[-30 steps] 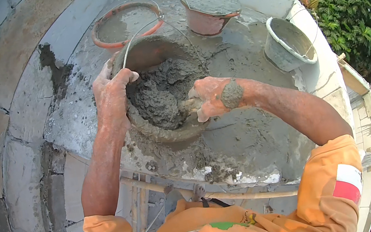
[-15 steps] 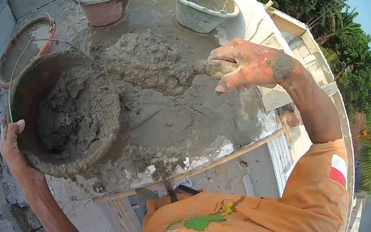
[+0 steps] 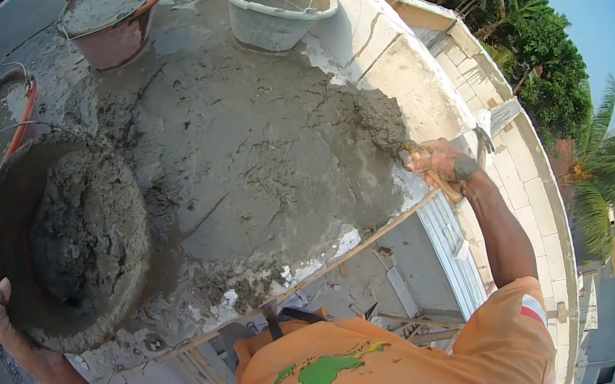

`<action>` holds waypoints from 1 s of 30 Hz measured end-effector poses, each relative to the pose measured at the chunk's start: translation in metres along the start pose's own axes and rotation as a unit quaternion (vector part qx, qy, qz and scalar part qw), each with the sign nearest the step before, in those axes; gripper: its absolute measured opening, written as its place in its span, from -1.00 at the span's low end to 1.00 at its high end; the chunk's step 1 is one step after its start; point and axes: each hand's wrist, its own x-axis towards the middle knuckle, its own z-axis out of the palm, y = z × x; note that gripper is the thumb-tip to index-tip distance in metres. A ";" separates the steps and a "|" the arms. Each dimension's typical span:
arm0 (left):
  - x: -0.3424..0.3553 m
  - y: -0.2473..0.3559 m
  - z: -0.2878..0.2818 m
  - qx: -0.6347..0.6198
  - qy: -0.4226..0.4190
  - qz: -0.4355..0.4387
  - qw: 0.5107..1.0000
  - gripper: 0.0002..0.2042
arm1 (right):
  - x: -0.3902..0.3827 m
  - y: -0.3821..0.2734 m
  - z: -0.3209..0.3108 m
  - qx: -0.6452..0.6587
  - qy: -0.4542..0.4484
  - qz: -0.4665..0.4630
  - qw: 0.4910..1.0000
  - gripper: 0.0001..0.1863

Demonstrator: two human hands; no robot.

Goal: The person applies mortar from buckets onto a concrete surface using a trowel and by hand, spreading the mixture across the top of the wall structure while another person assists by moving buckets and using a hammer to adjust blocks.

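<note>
My left hand (image 3: 0, 308) is closed on the rim of a tilted bucket (image 3: 141, 262) at the left, its thumb over the edge. Thick grey mortar (image 3: 81, 240) lies inside this bucket. At the right edge of the slab, my right hand (image 3: 441, 158) grips the handle of a trowel (image 3: 409, 151). The trowel's blade cannot be made out among the wet mortar (image 3: 381, 117) at its tip. A broad layer of wet mortar (image 3: 258, 143) spreads between my hands, fairly flat, with ridges and drag marks.
Behind stand a red bucket (image 3: 113, 45) and a pale bucket (image 3: 269, 22); an orange-rimmed bucket (image 3: 25, 131) is at far left. A hammer (image 3: 483, 144) lies beside my right hand. A block wall (image 3: 400, 64) borders the right. Below the slab's front edge (image 3: 343, 255) is a drop.
My right hand has moved the trowel rightward to the slab's edge. The mortar heap in the middle is now lower and spread out. My left hand stays on the bucket; the view has shifted.
</note>
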 end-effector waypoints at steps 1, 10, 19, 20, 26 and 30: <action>0.003 -0.003 -0.002 0.000 -0.007 -0.006 1.000 -0.53 | 0.000 0.012 -0.003 -0.029 -0.026 0.049 0.998 -0.64; 0.029 -0.008 -0.067 0.013 0.048 0.002 0.999 -0.62 | -0.042 0.032 0.015 -0.002 -0.008 0.067 0.998 -0.66; 0.029 0.000 -0.052 0.004 0.089 -0.042 0.995 -0.56 | -0.074 0.043 0.036 0.189 -0.115 0.056 0.974 -0.73; 0.027 0.001 -0.050 0.031 0.090 -0.031 0.995 -0.58 | -0.078 0.041 0.048 0.237 -0.098 0.070 0.964 -0.72; 0.006 0.006 -0.020 0.114 0.058 0.017 0.992 -0.54 | -0.093 0.039 0.076 0.318 -0.049 0.127 0.938 -0.68; 0.038 0.007 -0.046 0.120 0.042 0.009 0.992 -0.52 | -0.088 0.044 0.063 0.323 -0.072 0.132 0.934 -0.69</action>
